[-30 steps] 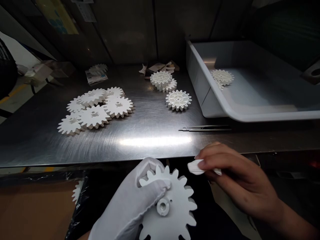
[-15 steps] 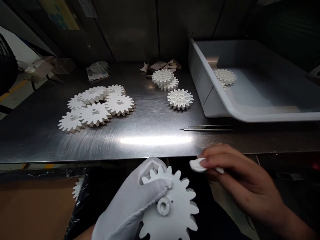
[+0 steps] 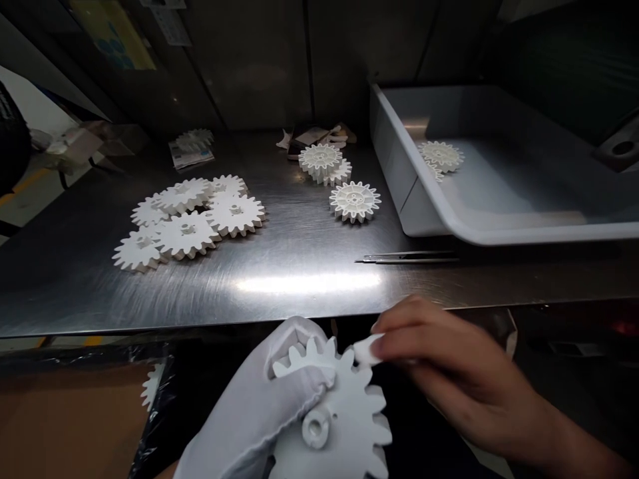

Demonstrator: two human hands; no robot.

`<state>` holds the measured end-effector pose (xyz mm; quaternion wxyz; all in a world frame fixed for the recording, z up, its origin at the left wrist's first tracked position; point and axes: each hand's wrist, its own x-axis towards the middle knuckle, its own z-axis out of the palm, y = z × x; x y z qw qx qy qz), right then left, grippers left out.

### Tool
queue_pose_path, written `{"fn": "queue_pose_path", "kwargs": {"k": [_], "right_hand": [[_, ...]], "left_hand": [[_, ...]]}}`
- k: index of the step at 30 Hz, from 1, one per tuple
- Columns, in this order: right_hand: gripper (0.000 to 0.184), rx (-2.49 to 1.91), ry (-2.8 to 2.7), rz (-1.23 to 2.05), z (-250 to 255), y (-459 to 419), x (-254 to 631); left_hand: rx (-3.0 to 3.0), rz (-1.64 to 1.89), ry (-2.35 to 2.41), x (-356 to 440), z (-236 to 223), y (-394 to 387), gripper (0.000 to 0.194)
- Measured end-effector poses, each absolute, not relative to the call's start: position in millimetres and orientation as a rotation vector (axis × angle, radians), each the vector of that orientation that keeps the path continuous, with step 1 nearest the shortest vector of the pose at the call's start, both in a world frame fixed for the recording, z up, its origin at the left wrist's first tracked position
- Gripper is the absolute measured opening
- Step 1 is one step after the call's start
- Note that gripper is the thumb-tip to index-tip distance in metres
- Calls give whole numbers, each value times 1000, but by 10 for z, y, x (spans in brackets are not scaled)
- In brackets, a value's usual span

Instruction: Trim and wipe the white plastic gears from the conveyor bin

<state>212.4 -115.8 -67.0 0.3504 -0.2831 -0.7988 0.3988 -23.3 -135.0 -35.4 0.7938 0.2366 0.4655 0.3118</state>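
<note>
No wording can be read anywhere in view. A yellow-and-blue poster (image 3: 112,33) and a small white paper notice (image 3: 164,14) hang on the dark wall panel, but both are too blurred and too steeply angled to make out. A printed leaflet (image 3: 191,158) lies under a white plastic gear (image 3: 194,138), its small print illegible too.
</note>
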Motion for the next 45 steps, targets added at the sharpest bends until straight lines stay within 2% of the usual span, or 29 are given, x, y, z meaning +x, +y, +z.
{"fn": "queue_pose_path", "kwargs": {"k": [3, 6, 10, 13, 16, 19, 22, 26, 31, 36, 42, 45], "right_hand": [[41, -796, -2105, 1069, -671, -1139, 2146], [40, -840, -1974, 855, -631, -1146, 2178], [48, -584, -2029, 699, -697, -1167, 2136], [48, -665, -2102, 609, -868, -1172, 2092], [41, -826, -2033, 735, -970, -1181, 2083], [29, -972, -1765, 895, -933, -1202, 2082], [25, -1002, -1698, 956, -862, -1234, 2053], [32, -900, -1831, 997, -857, -1270, 2032], [31, -1024, -1782, 1019, -870, -1189, 2138], [31, -786, -1784, 1191, -780, -1086, 2170], [34, -463, -1814, 1312, -740, -1111, 2136], [38, -506, -2049, 1291, -822, -1136, 2209]], "left_hand": [[567, 704, 1035, -225, -345, -1330, 29], [542, 667, 1057, -224, -360, -1339, 22], [404, 720, 973, -207, -411, -1353, 14], [290, 800, 956, -180, -437, -1353, 12], [287, 867, 961, -140, -448, -1351, 13], [351, 888, 947, -87, -450, -1345, 25], [502, 692, 988, -57, -428, -1322, 36], [791, 375, 940, -90, -374, -1282, 29], [791, 239, 880, -118, -331, -1249, 13], [827, 169, 883, -94, -374, -1213, 30], [851, 74, 891, -2, -374, -1243, 20], [940, 53, 1031, 5, -328, -1276, 22]]}}
